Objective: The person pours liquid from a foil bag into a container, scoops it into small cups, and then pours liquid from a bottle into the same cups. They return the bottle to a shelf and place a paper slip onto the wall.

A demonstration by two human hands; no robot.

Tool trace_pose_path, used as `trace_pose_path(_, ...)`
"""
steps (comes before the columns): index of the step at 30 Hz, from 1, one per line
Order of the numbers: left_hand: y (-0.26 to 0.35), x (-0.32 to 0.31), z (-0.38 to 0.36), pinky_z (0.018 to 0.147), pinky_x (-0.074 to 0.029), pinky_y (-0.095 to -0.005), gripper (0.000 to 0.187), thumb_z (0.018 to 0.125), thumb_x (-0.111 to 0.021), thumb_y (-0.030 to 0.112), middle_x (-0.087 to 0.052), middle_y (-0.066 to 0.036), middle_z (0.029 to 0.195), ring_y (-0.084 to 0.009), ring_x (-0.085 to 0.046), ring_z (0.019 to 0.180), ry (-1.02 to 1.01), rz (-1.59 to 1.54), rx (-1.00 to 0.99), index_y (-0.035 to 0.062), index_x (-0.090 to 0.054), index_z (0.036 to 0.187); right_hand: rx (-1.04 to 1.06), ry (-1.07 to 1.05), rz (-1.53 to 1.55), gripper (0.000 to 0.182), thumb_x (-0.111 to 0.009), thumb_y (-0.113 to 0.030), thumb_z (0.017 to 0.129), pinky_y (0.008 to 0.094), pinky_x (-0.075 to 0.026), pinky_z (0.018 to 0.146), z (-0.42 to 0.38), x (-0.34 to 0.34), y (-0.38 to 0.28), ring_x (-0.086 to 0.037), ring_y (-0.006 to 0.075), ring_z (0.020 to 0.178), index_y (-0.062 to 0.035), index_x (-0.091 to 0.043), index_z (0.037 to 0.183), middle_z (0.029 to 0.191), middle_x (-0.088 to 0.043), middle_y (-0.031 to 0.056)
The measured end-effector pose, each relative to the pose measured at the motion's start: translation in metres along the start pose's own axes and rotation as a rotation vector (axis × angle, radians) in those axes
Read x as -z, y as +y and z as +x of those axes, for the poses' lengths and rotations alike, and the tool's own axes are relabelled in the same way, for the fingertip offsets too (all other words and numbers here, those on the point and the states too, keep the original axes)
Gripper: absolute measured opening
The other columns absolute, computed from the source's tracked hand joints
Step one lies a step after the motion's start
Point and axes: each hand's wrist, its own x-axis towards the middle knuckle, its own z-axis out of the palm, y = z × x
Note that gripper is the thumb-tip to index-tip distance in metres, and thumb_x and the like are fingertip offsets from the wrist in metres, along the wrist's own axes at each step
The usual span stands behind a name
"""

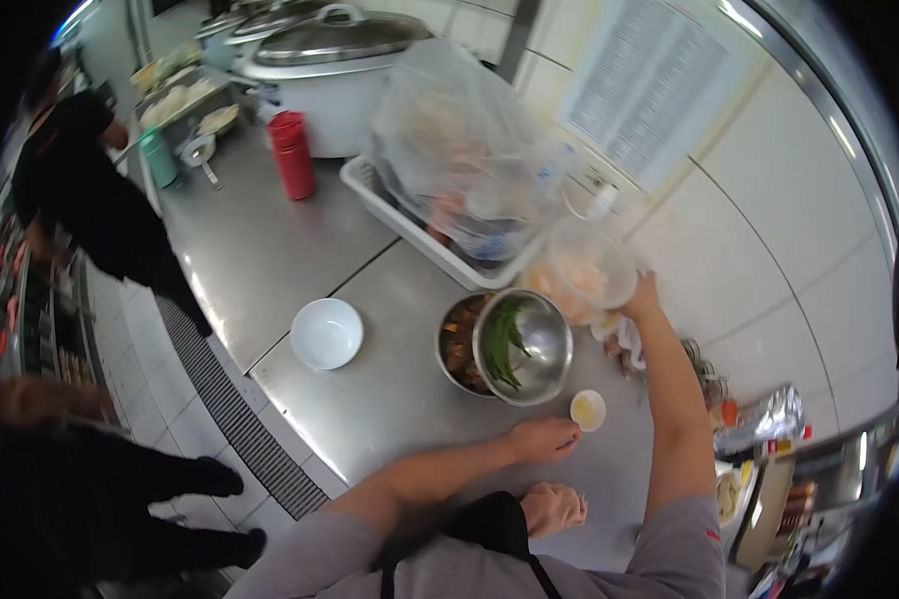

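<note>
My right hand (645,297) reaches far forward, its fingers curled at the side of a clear plastic tub (597,262). The tub looks blurred, with pale orange contents around it. My left hand (543,440) is closed low over the steel table; whatever it may hold is hidden. Just beyond it stands a small white cup (588,410) with something yellowish inside. A steel bowl (549,349) with green vegetable pieces (502,344) overlaps another metal bowl (449,374) of brown chunks. Near my body lies a pale pinkish lump (553,510) I cannot make out.
A white bowl (327,333) sits on the steel table (260,240). Behind are a white basket (380,208) under a plastic bag (449,120), a red bottle (292,158) and a large lidded pot (320,105). A person in black (85,190) stands left; another dark-clothed person (90,489) is nearer.
</note>
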Motion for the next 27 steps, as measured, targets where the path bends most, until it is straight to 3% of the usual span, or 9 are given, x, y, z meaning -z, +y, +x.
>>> trace_pose_path(4, -0.005, -0.001, -0.004, 0.059, -0.046, -0.0399, 0.014, 0.08, -0.056, 0.021, -0.059, -0.007, 0.078, -0.0255, -0.058, 0.063, 0.044, -0.018, -0.027, 0.0105, -0.055, 0.09, -0.025, 0.079, -0.149, 0.054, -0.076, -0.031, 0.06, 0.0613, -0.024, 0.096, -0.03, 0.036, -0.003, -0.048, 0.0255, 0.109, -0.0149, -0.059, 0.109, 0.11, -0.057, 0.0071)
trace_pose_path(9, 0.004, 0.008, -0.009, 0.056, -0.044, -0.0393, 0.015, 0.079, -0.058, 0.021, -0.058, -0.006, 0.071, -0.025, -0.057, 0.061, -0.055, 0.001, -0.045, 0.011, -0.055, 0.09, -0.074, 0.388, 0.155, 0.022, -0.068, -0.018, 0.072, 0.0405, -0.045, 0.079, -0.051, 0.085, 0.032, -0.058, 0.029, 0.088, -0.0067, -0.063, 0.091, 0.093, -0.06, 0.0125)
trace_pose_path(10, 0.007, 0.012, -0.017, 0.057, -0.045, -0.0386, 0.017, 0.077, -0.06, 0.023, -0.058, -0.006, 0.071, -0.0249, -0.058, 0.062, -0.115, -0.006, -0.048, 0.0111, -0.057, 0.089, 0.062, 0.571, 0.135, 0.014, -0.066, -0.013, 0.074, 0.0361, -0.047, 0.068, -0.053, 0.113, 0.014, -0.06, 0.0288, 0.077, -0.0045, -0.062, 0.084, 0.085, -0.06, 0.0128)
trace_pose_path(13, 0.033, 0.041, -0.054, 0.053, -0.044, -0.0356, 0.013, 0.076, -0.062, 0.02, -0.057, -0.005, 0.07, -0.0215, -0.057, 0.059, -0.224, -0.01, -0.152, 0.0117, -0.059, 0.086, 0.168, 0.694, 0.397, 0.014, -0.067, -0.01, 0.073, 0.0364, -0.047, 0.07, -0.055, 0.18, -0.046, -0.059, 0.0287, 0.077, -0.0032, -0.061, 0.084, 0.082, -0.059, 0.0127)
trace_pose_path(17, 0.051, 0.144, -0.092, 0.053, -0.046, -0.0334, 0.017, 0.074, -0.065, 0.02, -0.059, -0.003, 0.073, -0.0194, -0.058, 0.062, 0.042, 0.277, -0.308, 0.0141, -0.061, 0.089, 0.395, 0.802, 0.47, 0.019, -0.07, -0.011, 0.07, 0.0357, -0.045, 0.075, -0.056, 0.183, -0.126, -0.056, 0.0287, 0.086, -0.0048, -0.062, 0.086, 0.093, -0.058, 0.0123)
trace_pose_path(20, 0.04, 0.257, -0.069, 0.057, -0.049, -0.0349, 0.021, 0.069, -0.066, 0.012, -0.057, -0.005, 0.074, -0.0259, -0.058, 0.07, 0.459, 0.734, -0.161, 0.0154, -0.061, 0.089, 0.413, 0.731, 0.303, 0.027, -0.073, -0.016, 0.066, 0.0398, -0.039, 0.085, -0.043, 0.186, -0.196, -0.048, 0.0296, 0.103, -0.006, -0.062, 0.089, 0.109, -0.053, 0.0117)
trace_pose_path(21, 0.031, 0.298, -0.058, 0.058, -0.047, -0.0362, 0.026, 0.066, -0.066, 0.01, -0.054, -0.006, 0.082, -0.027, -0.056, 0.075, 0.611, 0.844, -0.25, 0.0135, -0.06, 0.091, 0.405, 0.777, 0.259, 0.029, -0.073, -0.018, 0.065, 0.0408, -0.037, 0.087, -0.032, 0.192, -0.218, -0.046, 0.03, 0.105, -0.0054, -0.061, 0.089, 0.11, -0.052, 0.0122)
trace_pose_path(26, -0.024, 0.431, -0.014, 0.076, -0.042, -0.0373, 0.044, 0.063, -0.066, 0.006, -0.049, -0.009, 0.1, -0.0267, -0.051, 0.092, 0.476, 1.007, -0.172, 0.011, -0.054, 0.105, 0.141, 0.882, 0.143, 0.031, -0.075, -0.019, 0.061, 0.041, -0.037, 0.083, 0.05, 0.204, -0.281, -0.046, 0.0302, 0.1, -0.0047, -0.061, 0.084, 0.106, -0.05, 0.0104)
trace_pose_path(27, -0.035, 0.441, -0.009, 0.078, -0.041, -0.037, 0.047, 0.062, -0.067, 0.006, -0.048, -0.008, 0.103, -0.0256, -0.05, 0.094, 0.427, 1.056, -0.18, 0.0116, -0.053, 0.107, 0.127, 0.767, 0.071, 0.028, -0.074, -0.019, 0.062, 0.0404, -0.038, 0.08, 0.067, 0.198, -0.28, -0.047, 0.0297, 0.096, -0.0049, -0.063, 0.083, 0.101, -0.051, 0.0102)
